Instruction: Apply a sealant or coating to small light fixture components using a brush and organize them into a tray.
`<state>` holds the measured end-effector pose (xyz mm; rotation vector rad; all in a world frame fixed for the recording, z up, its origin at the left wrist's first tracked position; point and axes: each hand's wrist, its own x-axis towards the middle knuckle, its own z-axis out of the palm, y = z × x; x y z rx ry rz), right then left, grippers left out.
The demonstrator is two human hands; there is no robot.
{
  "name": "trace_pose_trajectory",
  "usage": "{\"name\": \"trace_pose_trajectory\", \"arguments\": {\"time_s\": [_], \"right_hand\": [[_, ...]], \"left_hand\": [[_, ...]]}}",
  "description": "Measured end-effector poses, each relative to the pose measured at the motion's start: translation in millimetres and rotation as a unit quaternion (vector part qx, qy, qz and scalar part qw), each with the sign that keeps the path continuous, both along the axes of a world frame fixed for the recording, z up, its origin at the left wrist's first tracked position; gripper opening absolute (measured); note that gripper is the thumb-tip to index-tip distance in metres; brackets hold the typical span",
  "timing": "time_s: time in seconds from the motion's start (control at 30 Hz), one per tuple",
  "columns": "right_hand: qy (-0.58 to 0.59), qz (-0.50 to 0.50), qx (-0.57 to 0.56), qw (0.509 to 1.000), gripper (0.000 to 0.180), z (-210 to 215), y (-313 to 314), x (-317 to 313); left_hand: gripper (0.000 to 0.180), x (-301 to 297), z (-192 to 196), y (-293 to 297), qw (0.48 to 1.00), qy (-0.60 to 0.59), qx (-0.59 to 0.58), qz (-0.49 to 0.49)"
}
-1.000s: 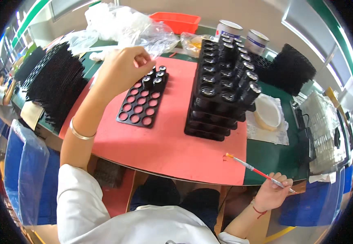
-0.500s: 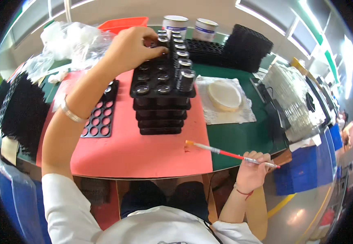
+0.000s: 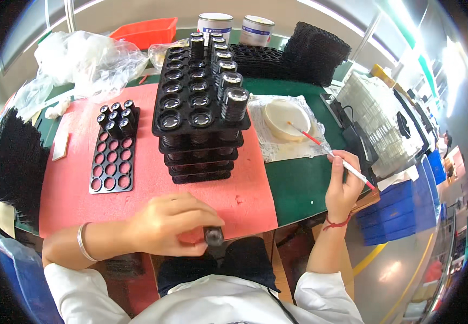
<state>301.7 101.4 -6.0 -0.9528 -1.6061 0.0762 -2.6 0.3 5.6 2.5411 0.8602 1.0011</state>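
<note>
Black small cylindrical lens part (image 3: 213, 236) sits pinched in my left hand (image 3: 172, 225), near the pink foam mat (image 3: 153, 189); it seems light, fragile, so I grip its sides. My right hand (image 3: 343, 186) holds a thin red-white brush (image 3: 331, 155).

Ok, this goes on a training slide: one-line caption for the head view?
Left hand holds small black cylindrical part; right hand dips thin red-and-white brush toward shallow cream dish.
</note>
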Motion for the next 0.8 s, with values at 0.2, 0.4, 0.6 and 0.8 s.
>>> {"name": "trace_pose_trajectory", "arguments": {"time_s": [0.2, 0.4, 0.6, 0.8], "right_hand": [[0.071, 0.027, -0.053, 0.996, 0.016, 1, 0, -1], [0.336, 0.137, 0.021, 0.931, 0.022, -12, -9, 12], [0.494, 0.304, -0.003, 0.815, 0.012, -31, -52, -7], [0.366, 0.367, -0.039, 0.854, 0.018, -42, -61, -13]], "left_hand": [[0.029, 3, -6, 7, 0.978, -0.102, -0.172, 0.058], [0.023, -1, 1, 3, 0.858, -0.233, -0.444, 0.112], [0.027, -5, -9, 12, 0.826, -0.294, -0.472, 0.089], [0.030, -8, -9, 11, 0.825, -0.293, -0.477, 0.082]]}}
